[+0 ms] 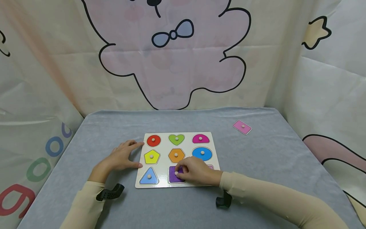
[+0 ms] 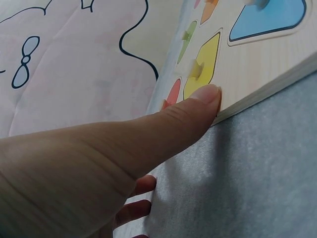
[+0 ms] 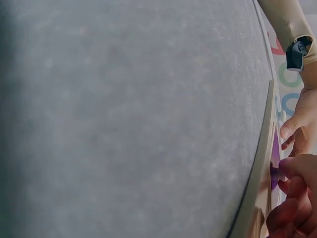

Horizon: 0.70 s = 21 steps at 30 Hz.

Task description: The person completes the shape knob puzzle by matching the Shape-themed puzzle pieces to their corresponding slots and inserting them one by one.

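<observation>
A white wooden knob puzzle board (image 1: 163,181) lies on the table. My right hand (image 1: 197,171) pinches the small knob of a purple square piece (image 1: 172,178), which lies over the square outline in the bottom row's middle. The right wrist view shows the fingertips at that knob. My left hand (image 1: 121,157) has thumb and index extended against the board's left edge; in the left wrist view the thumb (image 2: 193,106) presses beside the yellow pentagon piece (image 2: 205,64). A blue triangle piece (image 1: 149,177) sits left of the square. My right hand partly hides the bottom-right spot, where some pink shows.
A pink rectangle piece (image 1: 242,127) with a knob lies alone on the grey cloth (image 1: 251,159), beyond the board to the right. Several other shapes sit in the board, among them an orange hexagon (image 1: 176,155) and a blue oval (image 1: 202,154). Printed curtains surround the table.
</observation>
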Each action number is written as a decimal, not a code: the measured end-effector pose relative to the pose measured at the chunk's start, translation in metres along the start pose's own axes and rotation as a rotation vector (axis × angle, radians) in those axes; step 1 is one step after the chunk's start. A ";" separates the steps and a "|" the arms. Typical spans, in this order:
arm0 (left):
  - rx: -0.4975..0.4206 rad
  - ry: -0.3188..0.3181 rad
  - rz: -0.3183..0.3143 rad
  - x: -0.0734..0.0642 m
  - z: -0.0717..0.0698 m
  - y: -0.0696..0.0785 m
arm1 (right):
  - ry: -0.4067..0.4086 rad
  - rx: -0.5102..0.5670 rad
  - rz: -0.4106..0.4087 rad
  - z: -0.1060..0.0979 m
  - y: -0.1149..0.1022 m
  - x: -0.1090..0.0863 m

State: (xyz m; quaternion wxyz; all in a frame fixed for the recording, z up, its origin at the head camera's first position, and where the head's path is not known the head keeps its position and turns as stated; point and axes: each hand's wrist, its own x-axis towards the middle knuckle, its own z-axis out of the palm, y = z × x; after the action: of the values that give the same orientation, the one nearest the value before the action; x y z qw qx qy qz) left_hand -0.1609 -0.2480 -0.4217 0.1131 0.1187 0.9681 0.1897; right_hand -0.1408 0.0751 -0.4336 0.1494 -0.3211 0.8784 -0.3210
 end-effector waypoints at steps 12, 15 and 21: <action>0.006 0.001 -0.008 0.000 0.000 0.000 | -0.004 0.006 0.008 0.000 0.001 0.000; 0.007 0.002 -0.007 0.001 0.000 0.000 | -0.011 0.008 0.015 0.000 0.001 0.000; 0.009 0.004 -0.004 0.001 0.001 -0.001 | -0.019 0.037 0.040 -0.002 0.000 0.000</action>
State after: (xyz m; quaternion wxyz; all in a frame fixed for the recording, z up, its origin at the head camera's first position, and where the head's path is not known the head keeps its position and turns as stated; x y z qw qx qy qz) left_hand -0.1616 -0.2482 -0.4227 0.1112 0.1169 0.9693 0.1855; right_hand -0.1414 0.0761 -0.4325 0.1703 -0.3038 0.8769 -0.3312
